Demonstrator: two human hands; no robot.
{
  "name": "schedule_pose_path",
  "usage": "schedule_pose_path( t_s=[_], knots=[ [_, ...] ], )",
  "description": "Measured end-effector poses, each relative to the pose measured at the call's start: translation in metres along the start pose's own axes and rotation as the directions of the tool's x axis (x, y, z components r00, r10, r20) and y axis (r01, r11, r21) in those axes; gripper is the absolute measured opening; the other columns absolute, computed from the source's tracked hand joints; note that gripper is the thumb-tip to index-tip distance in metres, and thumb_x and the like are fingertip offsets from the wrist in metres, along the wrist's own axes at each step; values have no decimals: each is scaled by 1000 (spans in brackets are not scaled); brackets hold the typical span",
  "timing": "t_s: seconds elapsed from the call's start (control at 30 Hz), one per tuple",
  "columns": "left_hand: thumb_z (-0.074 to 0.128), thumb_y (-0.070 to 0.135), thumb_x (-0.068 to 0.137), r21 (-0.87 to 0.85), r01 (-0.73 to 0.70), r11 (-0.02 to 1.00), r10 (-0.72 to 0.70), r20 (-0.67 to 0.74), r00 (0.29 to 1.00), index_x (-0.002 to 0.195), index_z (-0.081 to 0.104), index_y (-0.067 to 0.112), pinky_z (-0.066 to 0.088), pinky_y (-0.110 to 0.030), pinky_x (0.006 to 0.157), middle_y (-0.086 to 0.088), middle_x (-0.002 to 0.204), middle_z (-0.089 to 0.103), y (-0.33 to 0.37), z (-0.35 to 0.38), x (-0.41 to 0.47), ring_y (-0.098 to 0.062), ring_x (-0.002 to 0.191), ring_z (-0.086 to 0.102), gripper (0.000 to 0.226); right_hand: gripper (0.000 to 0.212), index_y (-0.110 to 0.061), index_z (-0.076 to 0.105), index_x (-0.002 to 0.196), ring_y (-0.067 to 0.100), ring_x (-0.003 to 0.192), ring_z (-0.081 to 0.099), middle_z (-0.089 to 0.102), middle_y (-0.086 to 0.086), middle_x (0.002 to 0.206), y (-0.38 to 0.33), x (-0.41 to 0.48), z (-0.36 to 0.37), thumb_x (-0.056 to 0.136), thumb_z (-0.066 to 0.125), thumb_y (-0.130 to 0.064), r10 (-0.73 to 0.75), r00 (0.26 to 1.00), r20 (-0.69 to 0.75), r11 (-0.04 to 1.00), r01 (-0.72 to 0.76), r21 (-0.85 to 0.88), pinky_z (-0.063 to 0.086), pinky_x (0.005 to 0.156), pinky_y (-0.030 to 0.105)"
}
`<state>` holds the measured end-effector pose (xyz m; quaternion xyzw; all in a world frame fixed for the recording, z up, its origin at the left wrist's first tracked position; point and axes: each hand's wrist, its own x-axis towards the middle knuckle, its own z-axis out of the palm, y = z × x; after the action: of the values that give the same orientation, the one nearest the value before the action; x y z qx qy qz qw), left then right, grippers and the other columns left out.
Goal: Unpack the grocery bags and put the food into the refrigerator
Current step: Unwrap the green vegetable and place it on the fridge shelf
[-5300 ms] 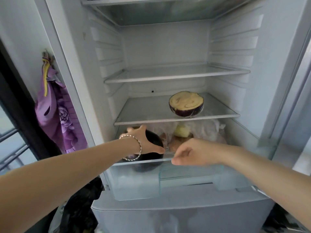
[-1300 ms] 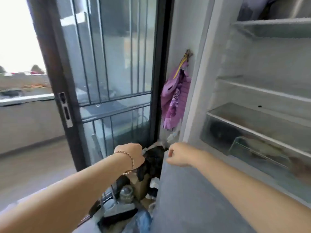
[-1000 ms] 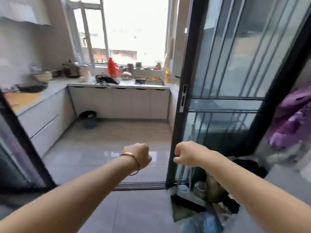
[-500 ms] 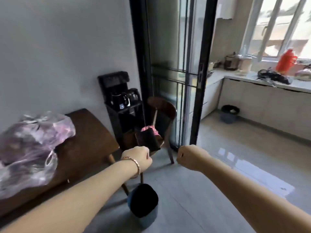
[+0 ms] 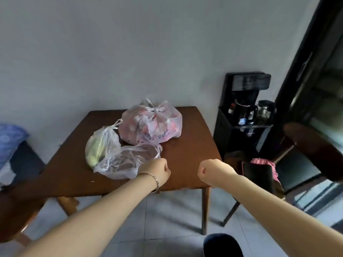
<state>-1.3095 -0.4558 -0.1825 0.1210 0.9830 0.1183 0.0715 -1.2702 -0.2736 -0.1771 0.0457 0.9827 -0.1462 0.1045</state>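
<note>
Three plastic grocery bags lie on a brown wooden table. The knotted pink-tinted bag is farthest back. A clear bag with green-yellow produce lies to its left. A clear, crumpled bag with something dark inside is nearest. My left hand, with a bracelet on the wrist, is a fist holding nothing, just right of the nearest bag. My right hand is also a fist holding nothing, above the table's front right part. The refrigerator is out of view.
A black stand with a kettle is against the wall right of the table. A dark chair with a pink cloth stands at the right. A dark bin is on the tiled floor near me. A blue pillow lies at left.
I have turned away from the refrigerator, past the kitchen door, to face the table with the bags. Both hands stayed as fists in front of me, holding nothing.
</note>
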Motion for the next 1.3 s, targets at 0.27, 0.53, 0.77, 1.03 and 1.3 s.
schedule_pose_path(
  t_s=[0.27,0.53,0.77,1.03,1.3],
  knots=[
    [42,27,93,-78,262,962,-267,-66,961,91,59,18,47,-30,71,-2,88,63,-99,-19,90,-21,81,58,19,22,-23,62,99,19,90,62,65,-4,100,-64,154,8,91,42,-28,-203,972,114,975,212,-68,48,74,28],
    [47,19,92,-173,299,939,-331,-201,922,99,60,16,46,-30,76,3,102,61,-221,-24,178,-19,90,57,15,21,-23,61,106,20,95,63,65,-1,107,-161,278,48,94,45,-27,-270,948,171,960,279,-33,52,82,33],
    [51,17,93,-125,200,972,-224,-222,949,124,51,19,41,-26,95,4,130,50,-324,-37,287,-16,117,48,31,23,-18,62,103,25,97,60,65,4,106,-246,367,75,94,41,-22,-166,971,173,986,165,18,45,77,28],
    [47,28,96,-65,-3,998,5,28,1000,118,61,26,30,-13,87,7,126,58,-369,-37,353,-7,123,46,27,23,-20,65,108,15,91,62,66,-5,105,-290,419,92,91,49,-19,-169,985,43,954,153,259,51,80,26],
    [62,15,87,-626,130,769,-151,20,988,81,62,18,41,-5,61,15,66,55,-372,-23,346,-1,65,54,7,29,-25,61,119,6,92,59,56,-11,112,-311,439,107,92,56,-32,-262,965,-27,904,255,343,49,78,22]
  ],
)
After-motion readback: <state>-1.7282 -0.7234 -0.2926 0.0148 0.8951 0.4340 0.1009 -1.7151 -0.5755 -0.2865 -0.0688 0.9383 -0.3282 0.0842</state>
